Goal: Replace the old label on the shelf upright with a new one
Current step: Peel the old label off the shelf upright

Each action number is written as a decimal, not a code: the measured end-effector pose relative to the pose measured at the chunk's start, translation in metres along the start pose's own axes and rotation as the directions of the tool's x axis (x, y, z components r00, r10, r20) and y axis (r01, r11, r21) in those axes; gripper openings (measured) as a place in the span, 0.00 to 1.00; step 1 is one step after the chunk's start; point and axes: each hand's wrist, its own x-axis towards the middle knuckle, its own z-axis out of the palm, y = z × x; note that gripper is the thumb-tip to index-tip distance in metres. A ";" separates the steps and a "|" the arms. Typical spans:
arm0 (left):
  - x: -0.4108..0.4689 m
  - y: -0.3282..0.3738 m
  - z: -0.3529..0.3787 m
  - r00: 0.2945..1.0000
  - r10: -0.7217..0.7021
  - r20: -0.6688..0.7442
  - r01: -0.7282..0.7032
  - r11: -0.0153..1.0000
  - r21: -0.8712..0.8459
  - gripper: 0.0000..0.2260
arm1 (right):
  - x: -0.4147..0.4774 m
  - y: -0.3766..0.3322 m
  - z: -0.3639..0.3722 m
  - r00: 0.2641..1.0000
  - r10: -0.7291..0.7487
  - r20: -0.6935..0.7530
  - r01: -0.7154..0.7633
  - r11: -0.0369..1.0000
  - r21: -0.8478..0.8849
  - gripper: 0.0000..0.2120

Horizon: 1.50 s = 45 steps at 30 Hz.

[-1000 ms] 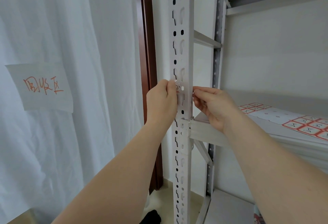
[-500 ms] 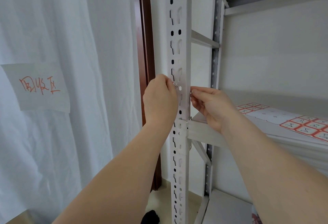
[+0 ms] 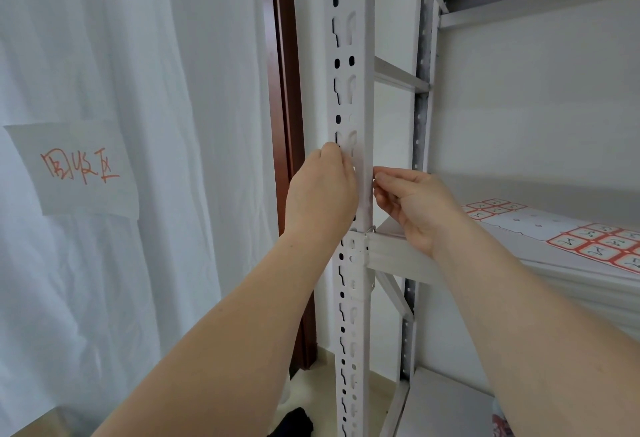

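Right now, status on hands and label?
Left hand pressed on shelf upright, hiding label. Right hand fingers pinching upright's edge. Nothing obstructing.

Left hand (image 3: 322, 191) on shelf upright (image 3: 353, 97) (perforated), right hand (image 3: 415, 204) beside

Upright (image 3: 351, 90) between left hand (image 3: 320, 191) and right hand (image 3: 414, 208); label sheet (image 3: 554, 229) on shelf (image 3: 519, 263) right of it; curtain (image 3: 121, 56) left.

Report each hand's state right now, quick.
Left hand: curled against the front of the shelf upright; its fingertips are hidden, so the grip cannot be told.
Right hand: fingertips pinched at the upright's right edge; nothing visible in them.
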 end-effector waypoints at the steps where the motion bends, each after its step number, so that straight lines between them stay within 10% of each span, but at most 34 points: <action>1: 0.000 0.000 0.000 1.000 0.003 0.010 -0.004 1.000 0.024 0.08 | 0.000 0.000 0.000 1.000 0.001 -0.002 -0.001 1.000 -0.002 0.11; 10: 0.006 -0.001 0.004 0.986 0.120 0.113 -0.148 0.948 0.281 0.11 | 0.000 0.000 -0.001 1.000 -0.011 0.010 0.011 1.000 -0.015 0.12; 28: -0.004 -0.020 0.005 0.985 -0.164 -0.059 0.125 0.900 -0.418 0.10 | 0.002 0.001 0.000 1.000 0.004 -0.018 -0.004 1.000 -0.014 0.10; 45: -0.001 -0.007 0.004 1.000 0.029 0.000 -0.029 0.997 -0.073 0.11 | 0.001 0.000 -0.001 1.000 0.002 0.008 -0.002 1.000 0.001 0.11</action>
